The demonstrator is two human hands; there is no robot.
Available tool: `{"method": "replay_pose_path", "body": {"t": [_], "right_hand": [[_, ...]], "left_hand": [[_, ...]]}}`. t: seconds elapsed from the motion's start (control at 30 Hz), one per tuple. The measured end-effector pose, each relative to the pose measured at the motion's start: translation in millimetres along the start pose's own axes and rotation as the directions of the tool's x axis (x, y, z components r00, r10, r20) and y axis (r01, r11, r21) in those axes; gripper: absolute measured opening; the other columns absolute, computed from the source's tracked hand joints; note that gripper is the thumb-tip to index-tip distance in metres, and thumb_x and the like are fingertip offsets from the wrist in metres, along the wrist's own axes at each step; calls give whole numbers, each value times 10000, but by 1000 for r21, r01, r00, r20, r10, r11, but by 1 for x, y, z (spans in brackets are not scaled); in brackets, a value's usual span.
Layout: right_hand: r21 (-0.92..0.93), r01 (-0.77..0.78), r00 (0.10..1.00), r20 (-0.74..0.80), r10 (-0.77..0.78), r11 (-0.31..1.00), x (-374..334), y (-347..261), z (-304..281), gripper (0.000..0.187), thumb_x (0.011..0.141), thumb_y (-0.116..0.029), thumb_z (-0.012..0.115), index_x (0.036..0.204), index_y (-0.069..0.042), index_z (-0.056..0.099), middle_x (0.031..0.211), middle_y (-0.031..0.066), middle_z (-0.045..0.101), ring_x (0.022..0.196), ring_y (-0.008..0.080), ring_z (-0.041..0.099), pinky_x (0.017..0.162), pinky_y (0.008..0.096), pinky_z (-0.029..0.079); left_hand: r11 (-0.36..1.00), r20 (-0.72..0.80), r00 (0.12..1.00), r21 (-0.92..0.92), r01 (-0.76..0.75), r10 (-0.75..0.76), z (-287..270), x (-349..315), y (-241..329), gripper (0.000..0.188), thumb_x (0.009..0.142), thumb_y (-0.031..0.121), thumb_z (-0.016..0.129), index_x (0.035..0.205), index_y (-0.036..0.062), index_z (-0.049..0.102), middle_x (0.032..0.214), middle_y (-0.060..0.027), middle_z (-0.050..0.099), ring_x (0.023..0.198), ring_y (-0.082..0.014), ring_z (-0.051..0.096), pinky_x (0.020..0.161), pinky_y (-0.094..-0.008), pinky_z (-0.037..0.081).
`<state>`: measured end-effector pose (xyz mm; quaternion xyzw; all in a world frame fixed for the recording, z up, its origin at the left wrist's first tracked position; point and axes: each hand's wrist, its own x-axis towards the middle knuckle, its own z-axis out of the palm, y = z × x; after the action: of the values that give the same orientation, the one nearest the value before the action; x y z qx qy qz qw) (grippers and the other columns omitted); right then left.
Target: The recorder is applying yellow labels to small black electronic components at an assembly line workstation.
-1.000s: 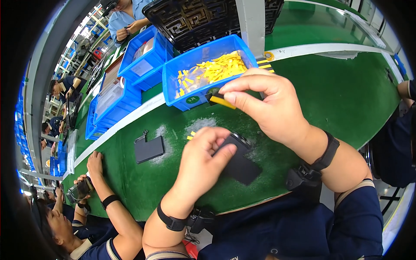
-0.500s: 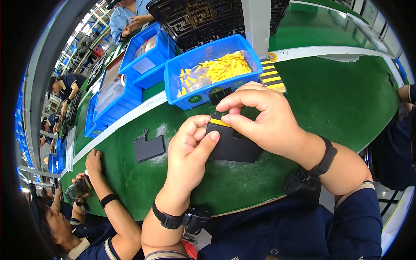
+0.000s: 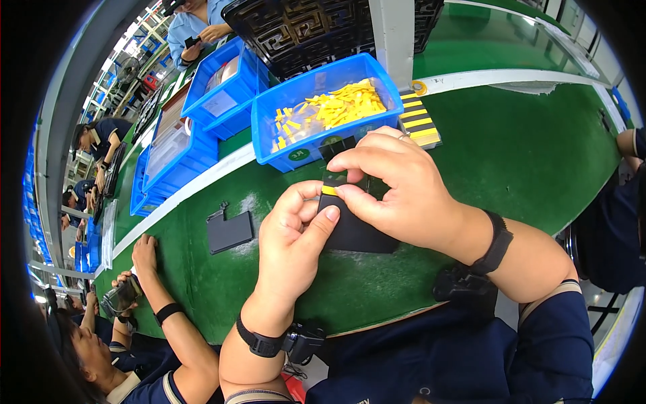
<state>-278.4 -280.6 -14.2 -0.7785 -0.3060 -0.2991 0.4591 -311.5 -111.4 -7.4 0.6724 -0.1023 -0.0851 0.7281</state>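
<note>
Between my hands is a flat black plastic piece (image 3: 360,232), tilted above the green table. My left hand (image 3: 296,232) is closed on its left edge, the thumb lying on the front face. A short yellow strip (image 3: 329,190) lies across the piece's upper left edge. My right hand (image 3: 397,188) is closed there, its thumb tip on the strip and its index finger curled just above. The right fingers partly hide the upper edge. A similar black piece with a small tab (image 3: 229,232) rests on the table left of my left hand.
A blue bin (image 3: 272,158) of loose yellow strips stands just beyond my hands. Beside it lies a stack of yellow-and-black striped pieces (image 3: 420,124). More blue bins (image 3: 202,138) stand far left. A co-worker's arm (image 3: 178,330) rests on the table at left.
My right thumb has moved a little left along the yellow strip, covering its right part. The right hand has shifted slightly left with it. My left hand keeps its hold.
</note>
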Motion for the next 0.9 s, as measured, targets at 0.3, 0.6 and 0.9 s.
{"method": "replay_pose_path", "body": {"t": [0.3, 0.6, 0.9], "right_hand": [[55, -89, 987, 142, 81, 994, 0, 6, -3, 129, 674, -64, 664, 793, -34, 626, 790, 64, 592, 779, 229, 560, 701, 338, 450], [-85, 135, 990, 53, -131, 987, 5, 8, -5, 89, 669, -94, 655, 746, -65, 619, 856, 47, 563, 880, 253, 541, 811, 388, 420], [-116, 281, 959, 53, -277, 953, 9, 9, -10, 81, 662, -74, 665, 707, -78, 598, 817, 37, 561, 862, 241, 552, 821, 372, 418]], "left_hand": [[971, -61, 996, 233, -51, 67, 4, -3, -2, 245, 872, 5, 561, 1109, -30, 508, 913, -79, 669, 817, -60, 584, 702, -198, 464], [998, -77, 995, -14, -69, 68, -2, 1, -6, 243, 885, 2, 541, 1121, -18, 488, 957, -97, 658, 855, -88, 590, 753, -205, 459], [998, -70, 997, -51, -47, 44, -3, 0, -6, 247, 884, -6, 538, 1123, -12, 476, 965, -102, 654, 850, -91, 592, 754, -214, 465]]}}
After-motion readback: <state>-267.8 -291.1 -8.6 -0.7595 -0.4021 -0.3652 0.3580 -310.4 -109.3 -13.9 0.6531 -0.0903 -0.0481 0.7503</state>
